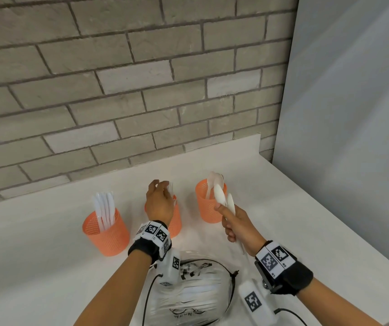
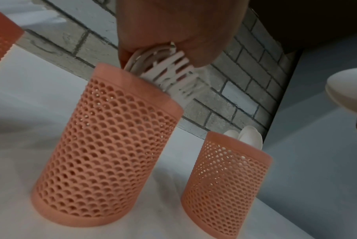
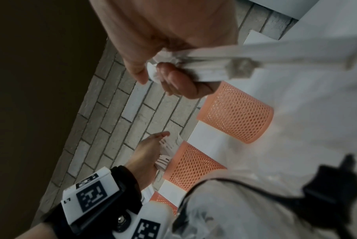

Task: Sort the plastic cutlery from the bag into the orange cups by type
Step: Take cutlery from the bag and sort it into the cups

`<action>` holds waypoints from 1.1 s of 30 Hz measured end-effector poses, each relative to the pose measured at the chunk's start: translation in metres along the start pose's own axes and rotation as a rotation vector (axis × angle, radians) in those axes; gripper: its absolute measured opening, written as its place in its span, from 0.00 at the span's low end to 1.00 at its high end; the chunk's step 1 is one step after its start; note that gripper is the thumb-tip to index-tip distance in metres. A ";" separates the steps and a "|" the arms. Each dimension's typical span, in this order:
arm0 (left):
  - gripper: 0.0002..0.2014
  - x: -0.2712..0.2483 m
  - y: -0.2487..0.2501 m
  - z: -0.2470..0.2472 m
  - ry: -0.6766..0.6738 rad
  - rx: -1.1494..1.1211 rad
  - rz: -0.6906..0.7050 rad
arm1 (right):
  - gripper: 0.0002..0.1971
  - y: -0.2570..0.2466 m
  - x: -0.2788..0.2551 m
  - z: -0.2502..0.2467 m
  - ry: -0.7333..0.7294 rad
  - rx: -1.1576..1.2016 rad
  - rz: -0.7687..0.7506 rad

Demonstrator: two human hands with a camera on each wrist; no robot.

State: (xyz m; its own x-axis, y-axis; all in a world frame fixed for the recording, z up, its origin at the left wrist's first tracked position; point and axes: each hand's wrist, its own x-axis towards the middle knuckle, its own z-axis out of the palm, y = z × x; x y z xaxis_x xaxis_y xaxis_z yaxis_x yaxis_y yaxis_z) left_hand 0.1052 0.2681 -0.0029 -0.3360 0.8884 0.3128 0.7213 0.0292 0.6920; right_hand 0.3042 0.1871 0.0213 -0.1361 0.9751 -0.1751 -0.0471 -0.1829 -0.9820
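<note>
Left hand (image 1: 160, 200) lowers pinched forks (image 2: 171, 72) into the middle cup (image 2: 104, 145); right hand (image 1: 238, 225), gripping spoons (image 1: 224, 198), likely drops them in the right cup (image 1: 206, 203) next.

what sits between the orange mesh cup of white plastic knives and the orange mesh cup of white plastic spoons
In the head view, the fork cup stands between the knife cup and the spoon cup, with the left hand over its forks.

Bare counter (image 1: 47, 231) left; three cups (image 1: 105, 231) block path to wall (image 1: 118, 90)
</note>
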 end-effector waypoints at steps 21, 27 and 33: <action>0.20 -0.022 0.049 -0.071 -0.234 -0.152 -0.014 | 0.16 -0.030 0.047 0.008 0.220 0.056 -0.140; 0.06 -0.098 0.027 -0.128 -0.411 -0.117 0.184 | 0.18 -0.057 0.082 0.028 0.297 0.118 -0.279; 0.17 -0.169 -0.026 -0.114 -0.265 -0.062 0.030 | 0.17 -0.043 0.112 0.038 0.310 0.050 -0.266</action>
State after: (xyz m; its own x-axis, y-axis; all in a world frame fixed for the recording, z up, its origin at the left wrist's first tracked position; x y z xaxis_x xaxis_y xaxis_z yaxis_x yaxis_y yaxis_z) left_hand 0.0740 0.0647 0.0003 -0.1389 0.9776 0.1581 0.6875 -0.0198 0.7260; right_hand 0.2537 0.2997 0.0467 0.1915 0.9794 0.0640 -0.0896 0.0823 -0.9926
